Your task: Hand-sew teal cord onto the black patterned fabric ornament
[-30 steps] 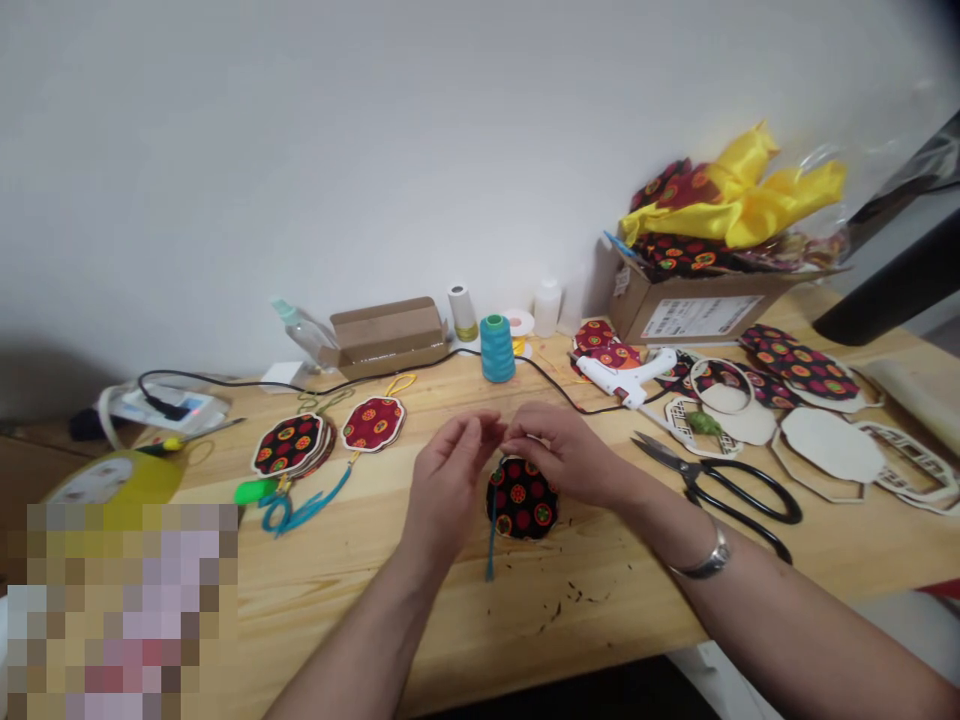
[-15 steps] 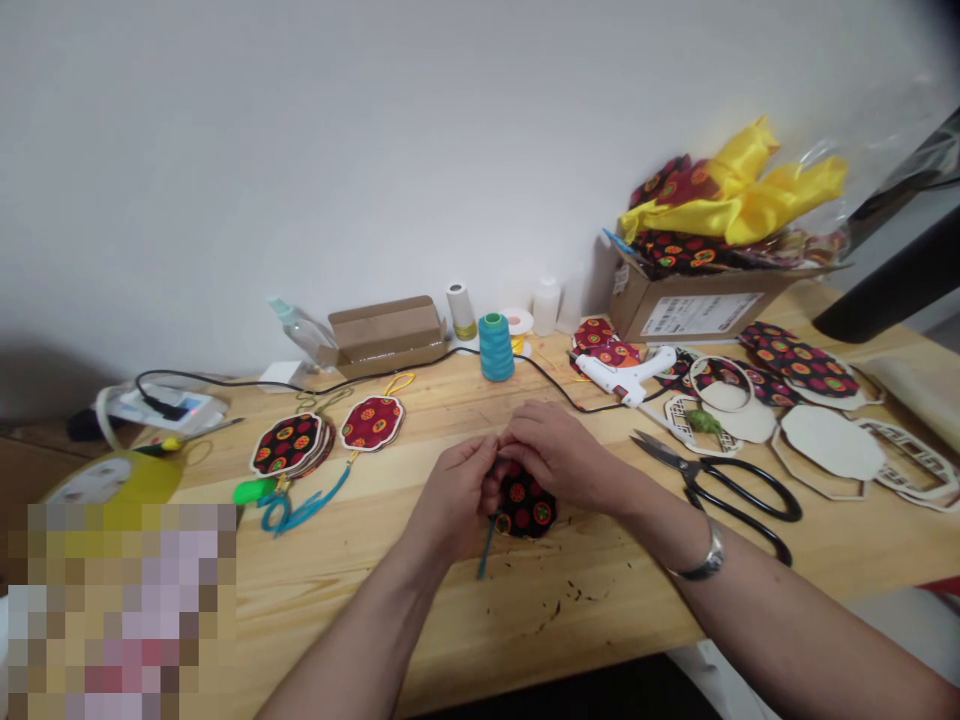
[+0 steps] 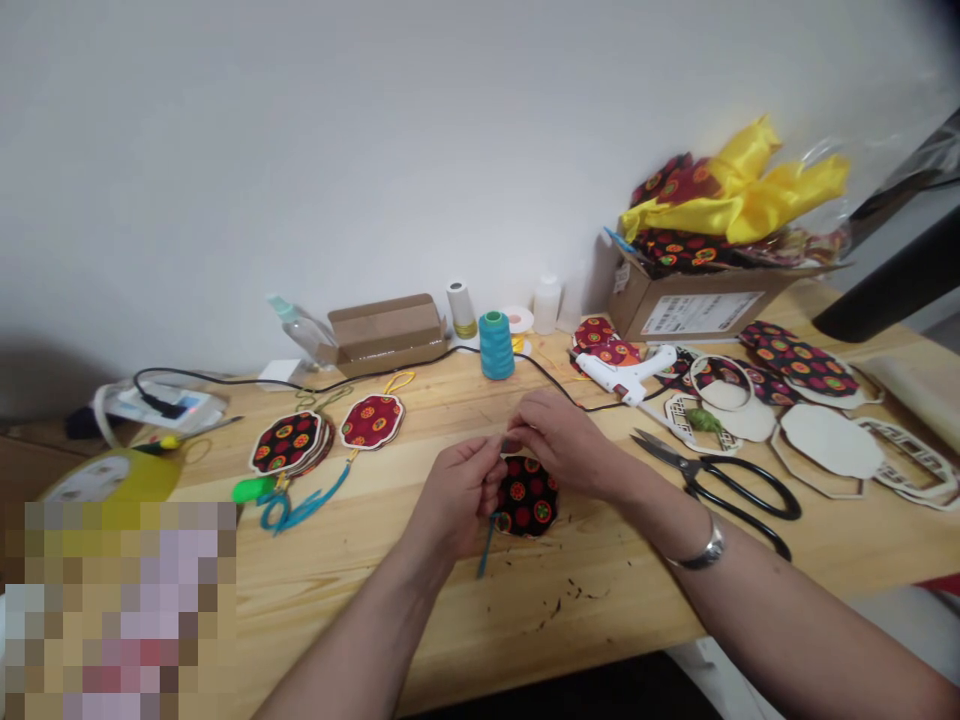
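Note:
My left hand (image 3: 463,490) is closed, its thumb and forefinger pinched together. A length of teal thread (image 3: 486,548) hangs out below its fingers. My right hand (image 3: 559,445) is also closed in a pinch, fingertips almost touching the left ones; what lies between them is too small to make out. Just beneath both hands, a black patterned fabric piece (image 3: 529,500) with a scalloped edge lies on the wooden table (image 3: 360,600), its upper left part hidden by my fingers. Behind the hands stands a teal thread cone (image 3: 496,347).
Black-handled scissors (image 3: 720,485) and a white glue gun (image 3: 624,375) lie to the right, near wooden frames (image 3: 829,445). A cardboard box (image 3: 675,300) of fabric stands behind. Finished-looking fabric pendants (image 3: 289,443) with teal tassels lie left. A black cord (image 3: 360,378) crosses the back.
My left hand has moved slightly right and lower, covering the upper part of the hanging thread. The fingertips of both hands have drawn together and stay pinched.

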The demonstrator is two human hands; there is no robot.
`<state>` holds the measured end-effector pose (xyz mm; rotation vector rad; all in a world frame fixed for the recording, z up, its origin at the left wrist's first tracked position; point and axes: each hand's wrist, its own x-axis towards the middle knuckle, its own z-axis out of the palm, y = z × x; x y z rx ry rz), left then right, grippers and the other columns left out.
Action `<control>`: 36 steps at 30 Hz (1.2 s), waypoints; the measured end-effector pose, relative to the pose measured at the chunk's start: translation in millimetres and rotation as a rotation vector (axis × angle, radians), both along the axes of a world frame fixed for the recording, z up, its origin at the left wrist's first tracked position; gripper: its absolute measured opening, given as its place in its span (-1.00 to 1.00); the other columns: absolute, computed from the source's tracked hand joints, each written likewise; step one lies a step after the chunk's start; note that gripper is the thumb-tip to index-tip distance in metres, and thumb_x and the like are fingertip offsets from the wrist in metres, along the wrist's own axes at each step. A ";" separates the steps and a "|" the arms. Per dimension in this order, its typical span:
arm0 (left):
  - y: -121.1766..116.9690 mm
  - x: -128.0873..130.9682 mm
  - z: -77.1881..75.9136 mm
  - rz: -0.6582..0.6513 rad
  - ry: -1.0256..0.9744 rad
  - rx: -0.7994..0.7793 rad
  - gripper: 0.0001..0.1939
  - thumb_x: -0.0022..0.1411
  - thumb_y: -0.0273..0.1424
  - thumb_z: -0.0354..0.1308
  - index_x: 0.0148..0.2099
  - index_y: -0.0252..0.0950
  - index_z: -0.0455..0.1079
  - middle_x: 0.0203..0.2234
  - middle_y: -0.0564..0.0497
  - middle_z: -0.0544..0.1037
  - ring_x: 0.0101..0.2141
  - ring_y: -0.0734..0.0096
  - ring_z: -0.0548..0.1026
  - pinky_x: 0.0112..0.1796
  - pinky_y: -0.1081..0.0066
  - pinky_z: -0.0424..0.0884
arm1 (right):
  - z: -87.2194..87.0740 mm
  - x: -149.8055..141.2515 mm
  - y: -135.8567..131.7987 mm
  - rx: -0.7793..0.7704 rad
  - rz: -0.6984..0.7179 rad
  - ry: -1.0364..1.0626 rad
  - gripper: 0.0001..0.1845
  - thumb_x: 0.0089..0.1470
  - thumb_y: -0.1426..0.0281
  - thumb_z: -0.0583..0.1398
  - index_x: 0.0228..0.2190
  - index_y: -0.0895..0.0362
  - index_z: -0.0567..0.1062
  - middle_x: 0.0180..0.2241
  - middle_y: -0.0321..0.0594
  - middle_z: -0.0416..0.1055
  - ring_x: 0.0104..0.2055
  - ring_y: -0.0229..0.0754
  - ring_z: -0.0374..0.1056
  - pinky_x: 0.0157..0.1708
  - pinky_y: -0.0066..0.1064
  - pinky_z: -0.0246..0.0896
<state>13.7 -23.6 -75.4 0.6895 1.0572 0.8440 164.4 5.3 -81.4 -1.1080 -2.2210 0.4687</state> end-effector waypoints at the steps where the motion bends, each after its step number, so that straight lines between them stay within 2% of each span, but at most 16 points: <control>1: -0.1 0.1 -0.1 0.004 0.009 0.004 -0.70 -0.03 -0.25 0.23 -0.38 -0.42 0.37 -0.75 0.26 0.04 -0.73 0.74 -0.09 -0.71 0.62 -0.20 | -0.1 0.3 0.3 -0.003 -0.006 0.004 -0.88 0.08 0.50 0.09 -0.49 0.18 0.36 -0.44 -0.22 0.31 -0.33 -0.23 0.18 -0.30 -0.40 0.05; 23: -2.9 3.0 1.3 0.049 0.139 0.053 -0.71 -0.09 -0.25 0.26 -0.36 -0.39 0.50 -0.81 0.25 0.02 -0.74 0.72 -0.07 -0.69 0.57 -0.20 | -1.7 0.3 3.9 0.018 -0.077 -0.029 -0.85 0.09 0.48 0.09 -0.51 0.18 0.37 -0.50 -0.24 0.30 -0.41 -0.25 0.15 -0.38 -0.41 0.02; 30: -1.9 2.1 -1.9 0.046 0.167 0.069 -0.65 -0.09 -0.20 0.26 -0.32 -0.39 0.51 -0.81 0.25 0.02 -0.75 0.71 -0.08 -0.70 0.55 -0.21 | -6.1 2.9 6.2 0.016 -0.170 -0.071 -0.83 0.11 0.43 0.08 -0.50 0.17 0.37 -0.47 -0.21 0.33 -0.38 -0.21 0.17 -0.35 -0.37 0.05; 33: -1.3 1.7 -4.0 0.056 0.179 0.085 -0.64 -0.08 -0.19 0.25 -0.30 -0.38 0.51 -0.81 0.25 0.01 -0.75 0.70 -0.08 -0.70 0.55 -0.21 | -3.3 4.1 6.0 0.077 -0.252 -0.147 -0.86 0.12 0.44 0.06 -0.44 0.18 0.38 -0.38 -0.14 0.36 -0.28 -0.14 0.20 -0.26 -0.31 0.08; 36: -0.9 1.2 -4.5 0.070 0.197 0.093 -0.64 -0.07 -0.19 0.24 -0.29 -0.38 0.51 -0.82 0.25 0.01 -0.75 0.69 -0.08 -0.70 0.55 -0.19 | 9.5 6.5 -2.1 0.122 -0.297 -0.311 -0.89 0.12 0.43 0.05 -0.36 0.18 0.38 -0.30 -0.07 0.35 -0.21 -0.06 0.20 -0.20 -0.24 0.10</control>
